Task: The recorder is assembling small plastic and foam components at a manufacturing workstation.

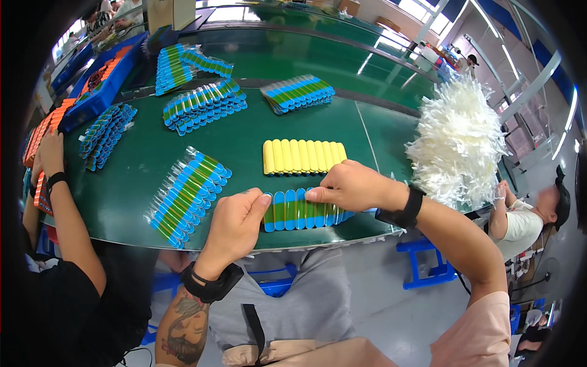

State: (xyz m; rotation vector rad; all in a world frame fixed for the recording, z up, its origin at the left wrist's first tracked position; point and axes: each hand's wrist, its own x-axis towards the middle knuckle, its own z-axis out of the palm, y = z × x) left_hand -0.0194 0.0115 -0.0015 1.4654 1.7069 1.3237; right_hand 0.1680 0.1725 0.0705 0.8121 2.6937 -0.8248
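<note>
At the near edge of the green table lies a row of blue-and-green round-ended strips (293, 211), side by side. My left hand (236, 221) is closed at the row's left end, with thumb and fingers pinching the outermost strip. My right hand (350, 186) reaches over from the right and pinches the row's upper edge near its middle, its fingertips partly hidden. Just beyond the row sits a block of yellow round-ended strips (304, 156), touched by neither hand. Left of my left hand, a fanned stack of blue-and-green strips in clear sleeves (189, 194) rests on the table.
More sleeved stacks (298, 93) lie farther back. A big heap of whitish clear plastic sleeves (455, 144) stands at the right. To the left, a co-worker's hands (51, 153) hold orange pieces beside a blue bin (110, 79). Another person (520, 220) sits beyond the heap.
</note>
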